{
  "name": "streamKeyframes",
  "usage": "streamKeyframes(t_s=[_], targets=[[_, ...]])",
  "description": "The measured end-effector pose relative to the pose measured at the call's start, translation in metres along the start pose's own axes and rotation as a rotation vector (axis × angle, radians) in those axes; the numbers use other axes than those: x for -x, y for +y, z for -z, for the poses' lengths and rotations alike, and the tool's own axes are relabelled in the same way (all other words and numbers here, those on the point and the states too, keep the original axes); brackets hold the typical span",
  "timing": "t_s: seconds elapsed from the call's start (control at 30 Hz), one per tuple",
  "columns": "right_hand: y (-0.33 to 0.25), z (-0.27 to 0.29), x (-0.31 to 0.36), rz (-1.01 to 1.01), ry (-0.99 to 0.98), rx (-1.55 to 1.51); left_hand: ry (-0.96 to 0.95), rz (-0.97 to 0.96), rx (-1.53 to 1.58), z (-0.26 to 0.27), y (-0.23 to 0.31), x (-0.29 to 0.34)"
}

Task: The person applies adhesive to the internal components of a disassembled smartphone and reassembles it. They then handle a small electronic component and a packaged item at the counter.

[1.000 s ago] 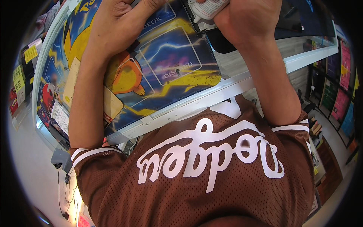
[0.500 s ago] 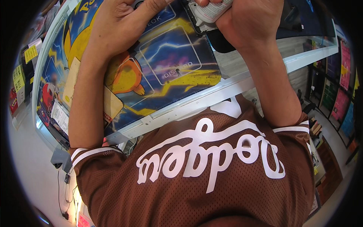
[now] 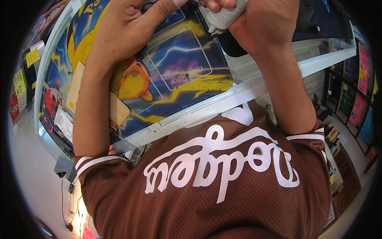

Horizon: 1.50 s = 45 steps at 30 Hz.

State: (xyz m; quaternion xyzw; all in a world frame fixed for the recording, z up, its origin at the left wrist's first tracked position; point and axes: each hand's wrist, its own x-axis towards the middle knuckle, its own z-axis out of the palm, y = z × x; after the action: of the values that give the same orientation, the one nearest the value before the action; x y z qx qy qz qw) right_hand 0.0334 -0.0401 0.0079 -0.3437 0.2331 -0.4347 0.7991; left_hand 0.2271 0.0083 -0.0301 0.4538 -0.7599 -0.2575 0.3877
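My right hand (image 3: 264, 30) is at the top, closed around a white squeeze bottle (image 3: 226, 18) with a short pale nozzle and fine print. The nozzle tilts down to the left, over a flat dark device (image 3: 213, 31) with a black rim and grey metal inside, like an opened phone. Only the device's lower corner shows. My left hand (image 3: 129, 30) is over the playmat, its thumb stretched out toward the device's left side. Its other fingers are mostly cut off by the upper edge. Whether the thumb touches the device I cannot tell.
A blue and yellow cartoon playmat (image 3: 187, 55) covers the glass counter, which has a white front edge (image 3: 215, 105). Beige card (image 3: 119, 111) lies under my left forearm. A black rounded object (image 3: 230, 44) is beside the device. Shelves with coloured panels (image 3: 354, 87) stand at right.
The squeeze bottle and my right fingers have shifted slightly, the nozzle moving a little up and right. My left thumb has edged slightly to the right. The mat and cards stay put.
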Motion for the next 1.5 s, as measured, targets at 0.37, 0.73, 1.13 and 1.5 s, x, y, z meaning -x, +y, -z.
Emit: streamKeyframes(t_s=[0.37, 0.73, 1.13, 1.5], targets=[[-0.004, -0.001, 0.0, -0.058, 0.007, 0.015, -0.013, -0.014, 0.057, -0.002, -0.005, 0.001], [-0.006, 0.0, -0.001, -0.049, -0.027, 0.051, -0.006, 0.003, 0.104, -0.004, -0.004, 0.002], [0.012, 0.014, -0.01, -0.046, -0.057, -0.002, -0.005, -0.016, 0.084, -0.003, -0.009, 0.0], [0.0, 0.002, -0.006, -0.021, -0.033, 0.003, 0.034, 0.012, 0.101, -0.006, -0.007, 0.001]])
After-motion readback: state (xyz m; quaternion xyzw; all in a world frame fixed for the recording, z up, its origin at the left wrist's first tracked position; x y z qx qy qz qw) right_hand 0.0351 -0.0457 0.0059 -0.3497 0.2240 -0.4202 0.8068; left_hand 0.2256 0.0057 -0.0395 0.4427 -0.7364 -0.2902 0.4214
